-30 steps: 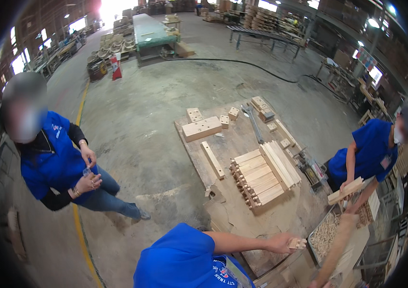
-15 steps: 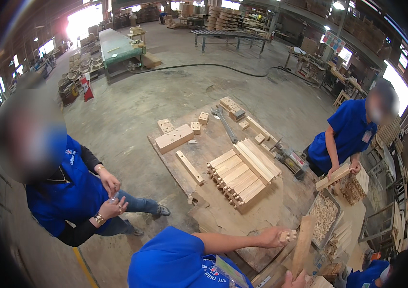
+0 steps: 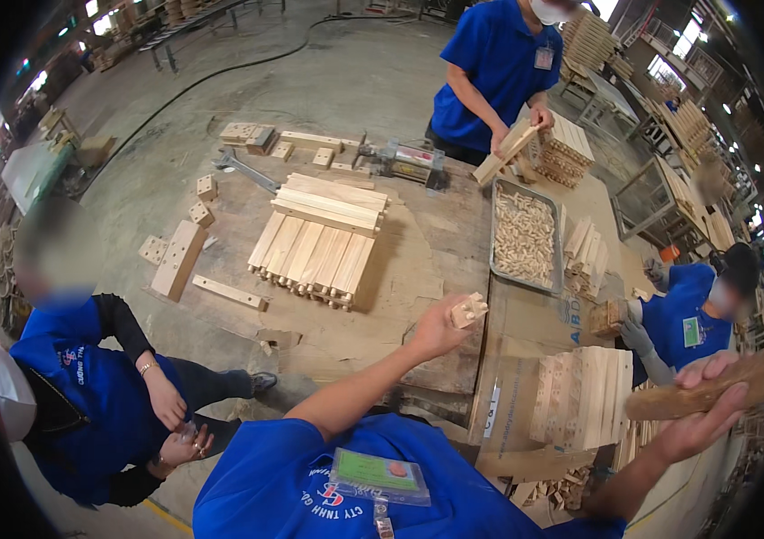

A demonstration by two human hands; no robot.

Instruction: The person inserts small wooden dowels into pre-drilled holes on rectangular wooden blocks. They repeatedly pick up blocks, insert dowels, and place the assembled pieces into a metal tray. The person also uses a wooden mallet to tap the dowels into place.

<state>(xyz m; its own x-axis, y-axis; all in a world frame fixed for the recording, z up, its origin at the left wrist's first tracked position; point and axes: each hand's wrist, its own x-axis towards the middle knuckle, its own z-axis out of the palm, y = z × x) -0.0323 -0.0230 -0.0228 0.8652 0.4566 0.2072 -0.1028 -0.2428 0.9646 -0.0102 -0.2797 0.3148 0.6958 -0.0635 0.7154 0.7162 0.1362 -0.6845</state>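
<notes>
My left hand is closed around a few slim pale wooden sticks with peg-like ends, held over the near right edge of the work table. Out to the right, my right hand grips a thick brown length of wood with a rounded end, fingers wrapped round it. Below that piece stands a stack of pale wooden bars on cardboard. On the table lies a pile of wooden slats with dowels in their ends, a few slats set crosswise on top.
Beyond my hands is a grey tray of wooden dowels. A wrench, a clamp-like metal device and wooden blocks sit on the table. Co-workers stand at left, far side and right.
The view has turned to the right. My right hand has swung the brown wood from near my left hand, where it stood upright, out to the right. My left hand still holds its sticks.
</notes>
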